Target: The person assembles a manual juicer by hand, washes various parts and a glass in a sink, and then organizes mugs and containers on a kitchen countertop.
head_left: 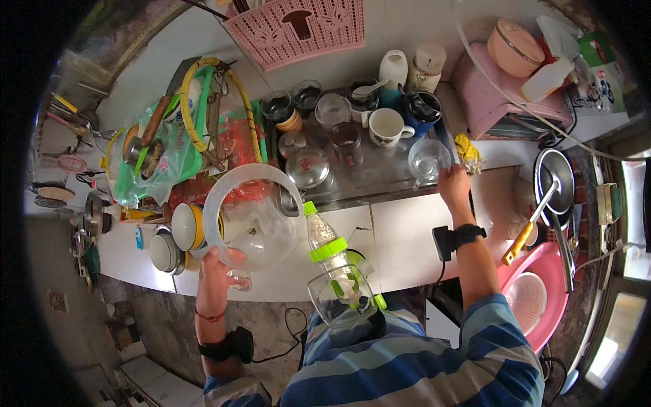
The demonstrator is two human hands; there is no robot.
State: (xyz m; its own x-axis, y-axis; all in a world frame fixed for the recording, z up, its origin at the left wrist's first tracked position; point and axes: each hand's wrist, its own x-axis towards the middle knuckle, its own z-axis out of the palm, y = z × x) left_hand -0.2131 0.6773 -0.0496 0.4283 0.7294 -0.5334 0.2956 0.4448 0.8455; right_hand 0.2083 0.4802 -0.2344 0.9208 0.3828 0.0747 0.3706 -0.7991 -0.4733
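Blue-and-grey striped shirt cloth [407,359] spreads across the bottom, closest to the camera. Beyond it, the left hand [214,283] grasps a large, round, translucent plastic bowl [271,234] with a broad pale rim; the thumb lies at the rim's near left side, and the other fingers show through the wall. The bowl is over the counter [407,237], its mouth facing up toward the camera and its axis running roughly toward it.

The right hand [454,183] has bent fingers at the right side of a clear glass mug [430,159]; whether they are closed on it, I cannot tell. The mug's mouth faces up, its handle pointing toward the person, and it sits on a rectangular metal tray [380,171].

A clear bottle with lime-green bands [319,230] leans beside the bowl. Farther out are a steel pot with a red-knobbed lid [307,169], a white ceramic mug [388,127], a crumpled yellow cloth [468,149] and a pink plastic basin [557,271].
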